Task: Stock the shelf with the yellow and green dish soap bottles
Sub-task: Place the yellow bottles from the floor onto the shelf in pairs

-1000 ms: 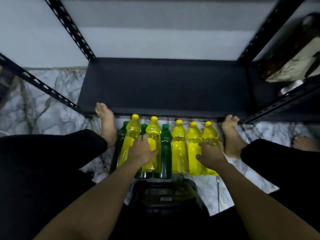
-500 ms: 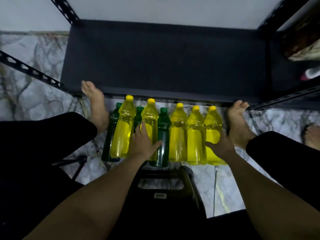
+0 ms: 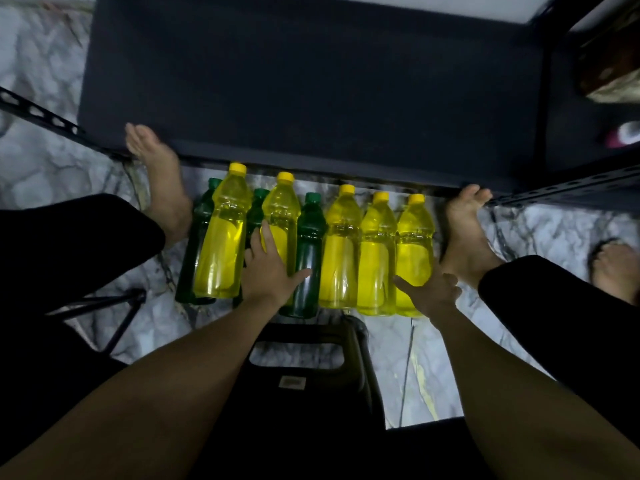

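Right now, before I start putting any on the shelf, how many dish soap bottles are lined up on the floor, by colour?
Yellow clear plastic dish soap bottles: 5
Dark green plastic dish soap bottles: 3
Total: 8

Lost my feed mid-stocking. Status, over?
Left hand open, flat on second yellow bottle. Right hand at rightmost yellow bottle, grip unclear. All eight bottles on floor, shelf unstocked. Nothing blocking.
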The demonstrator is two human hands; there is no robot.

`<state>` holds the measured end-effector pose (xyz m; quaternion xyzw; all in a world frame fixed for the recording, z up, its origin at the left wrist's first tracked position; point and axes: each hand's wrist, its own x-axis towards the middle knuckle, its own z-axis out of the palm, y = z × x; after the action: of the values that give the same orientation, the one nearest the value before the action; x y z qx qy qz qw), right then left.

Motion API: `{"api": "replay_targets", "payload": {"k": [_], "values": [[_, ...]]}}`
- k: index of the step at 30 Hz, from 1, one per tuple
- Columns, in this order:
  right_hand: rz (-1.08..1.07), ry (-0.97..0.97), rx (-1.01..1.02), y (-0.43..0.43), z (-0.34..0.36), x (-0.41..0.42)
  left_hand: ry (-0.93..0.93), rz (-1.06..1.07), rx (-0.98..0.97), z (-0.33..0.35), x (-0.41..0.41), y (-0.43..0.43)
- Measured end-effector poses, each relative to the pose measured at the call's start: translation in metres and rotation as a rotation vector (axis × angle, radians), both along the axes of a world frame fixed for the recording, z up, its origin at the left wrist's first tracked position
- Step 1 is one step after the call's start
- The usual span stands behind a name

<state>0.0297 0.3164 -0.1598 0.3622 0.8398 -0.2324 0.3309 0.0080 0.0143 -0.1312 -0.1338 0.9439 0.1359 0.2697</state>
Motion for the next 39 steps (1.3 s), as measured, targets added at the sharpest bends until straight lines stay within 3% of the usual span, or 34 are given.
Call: {"api": "replay_targets", "payload": {"k": [8, 15, 22, 30, 35, 39], "values": [[-0.241, 0.11, -0.091, -0.005, -0.017, 0.008, -0.077, -0.021, -0.023, 0.001, -0.005, 0.0], [-0.06, -0.104, 0.053, 0.01, -0.017, 0.005, -0.112, 0.04, 0.054, 0.001, -0.01, 0.0], [-0.194, 0.032, -0.123, 0.008, -0.023, 0.008, -0.09, 0.117, 0.107, -0.001, -0.011, 0.003], [-0.032, 0.008, -0.132, 0.006, -0.015, 0.005, -0.09, 0.139, 0.111, 0.001, -0.013, 0.004], [-0.201, 0.06, -0.358, 0.02, -0.013, -0.004, -0.097, 0.166, 0.14, 0.007, -0.017, 0.003], [-0.348, 0.188, -0.514, -0.002, 0.029, -0.011, -0.137, 0.221, 0.237, 0.018, -0.022, -0.003]]}}
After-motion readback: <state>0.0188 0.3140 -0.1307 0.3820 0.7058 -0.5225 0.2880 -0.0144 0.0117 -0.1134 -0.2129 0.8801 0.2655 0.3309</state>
